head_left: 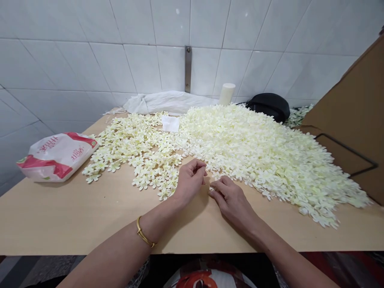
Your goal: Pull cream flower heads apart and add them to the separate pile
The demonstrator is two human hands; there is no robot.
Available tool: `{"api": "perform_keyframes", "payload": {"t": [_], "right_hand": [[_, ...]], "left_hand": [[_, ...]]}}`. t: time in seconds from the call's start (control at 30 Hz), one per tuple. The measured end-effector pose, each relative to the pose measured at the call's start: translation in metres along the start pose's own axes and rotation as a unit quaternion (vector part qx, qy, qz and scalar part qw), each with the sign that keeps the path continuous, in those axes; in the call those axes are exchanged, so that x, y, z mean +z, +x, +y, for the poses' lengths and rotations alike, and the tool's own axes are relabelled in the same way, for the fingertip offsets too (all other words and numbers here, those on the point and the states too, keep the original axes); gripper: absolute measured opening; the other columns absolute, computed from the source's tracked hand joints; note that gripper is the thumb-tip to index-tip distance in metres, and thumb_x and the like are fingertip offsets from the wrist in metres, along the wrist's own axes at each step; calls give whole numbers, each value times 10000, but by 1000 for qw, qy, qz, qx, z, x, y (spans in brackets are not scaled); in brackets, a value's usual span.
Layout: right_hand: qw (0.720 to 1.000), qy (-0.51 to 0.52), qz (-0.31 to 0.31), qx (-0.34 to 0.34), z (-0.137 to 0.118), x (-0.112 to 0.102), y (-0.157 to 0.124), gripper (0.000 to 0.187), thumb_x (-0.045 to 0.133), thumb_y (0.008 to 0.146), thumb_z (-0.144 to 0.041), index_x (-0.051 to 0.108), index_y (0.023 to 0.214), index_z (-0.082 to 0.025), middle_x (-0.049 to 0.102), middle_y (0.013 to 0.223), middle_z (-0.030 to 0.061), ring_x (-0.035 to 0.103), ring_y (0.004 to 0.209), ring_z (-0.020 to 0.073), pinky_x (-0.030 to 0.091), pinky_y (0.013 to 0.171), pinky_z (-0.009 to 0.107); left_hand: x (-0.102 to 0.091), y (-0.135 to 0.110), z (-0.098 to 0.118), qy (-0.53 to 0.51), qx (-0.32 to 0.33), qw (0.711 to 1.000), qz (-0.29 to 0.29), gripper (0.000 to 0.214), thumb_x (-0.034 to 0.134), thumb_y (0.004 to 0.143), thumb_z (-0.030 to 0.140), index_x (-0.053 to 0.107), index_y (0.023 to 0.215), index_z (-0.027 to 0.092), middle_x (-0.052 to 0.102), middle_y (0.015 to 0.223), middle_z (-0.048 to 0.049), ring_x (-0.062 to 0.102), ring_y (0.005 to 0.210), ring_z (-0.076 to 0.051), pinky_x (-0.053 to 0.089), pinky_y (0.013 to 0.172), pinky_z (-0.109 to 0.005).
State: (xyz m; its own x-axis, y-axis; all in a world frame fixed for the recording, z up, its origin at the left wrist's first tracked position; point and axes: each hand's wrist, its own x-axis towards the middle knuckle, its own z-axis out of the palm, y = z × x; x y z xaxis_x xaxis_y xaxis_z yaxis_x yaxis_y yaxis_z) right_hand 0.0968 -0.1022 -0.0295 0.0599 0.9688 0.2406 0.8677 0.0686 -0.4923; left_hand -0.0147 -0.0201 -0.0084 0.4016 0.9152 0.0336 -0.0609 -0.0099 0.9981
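My left hand [191, 179] is closed in a pinch above the table, its wrist wearing a gold bangle [144, 234]. Whatever lies between its fingertips is too small or hidden to make out. Just to the right, my right hand [230, 197] pinches a small white flower head [211, 189], mostly covered by thumb and forefinger. The two hands are close together but apart. Beyond them a large heap of cream-white artificial flower heads [255, 148] spreads to the right. A thinner layer of yellower flower heads [141, 140] lies to the left.
A red-and-white tissue pack [64, 156] lies at left on the wooden table [99, 224]. A white paper piece [170, 124] rests among the flowers. Behind are white plastic sheeting [168, 102], a cream cylinder [227, 94] and a black case [268, 106]. A cardboard box [354, 108] stands right.
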Motion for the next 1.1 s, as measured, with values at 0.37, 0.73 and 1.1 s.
{"api": "perform_keyframes", "payload": {"t": [0.37,0.73,1.1], "right_hand": [[988,51,144,-15,-3,-31,63,372,377,850,-355,316,516,-203,324,447,-50,328,419,91,247,445,231],[939,314,137,8,-2,-20,104,232,544,758,-343,618,882,-160,622,749,37,555,664,154,455,631,282],[959,136,194,-157,4,-4,90,379,468,751,-131,565,1112,-188,635,958,105,568,919,230,473,790,405]], "left_hand": [[6,6,13,32,45,998,-25,163,493,714,191,603,830,160,554,687,-4,490,523,-86,384,444,-195],[8,37,9,-222,-57,971,67,196,540,764,239,618,898,118,576,703,-36,537,558,-97,450,542,-228],[-2,34,1,-370,-118,921,17,154,657,697,253,567,695,128,572,573,4,531,492,-81,448,482,-189]]}}
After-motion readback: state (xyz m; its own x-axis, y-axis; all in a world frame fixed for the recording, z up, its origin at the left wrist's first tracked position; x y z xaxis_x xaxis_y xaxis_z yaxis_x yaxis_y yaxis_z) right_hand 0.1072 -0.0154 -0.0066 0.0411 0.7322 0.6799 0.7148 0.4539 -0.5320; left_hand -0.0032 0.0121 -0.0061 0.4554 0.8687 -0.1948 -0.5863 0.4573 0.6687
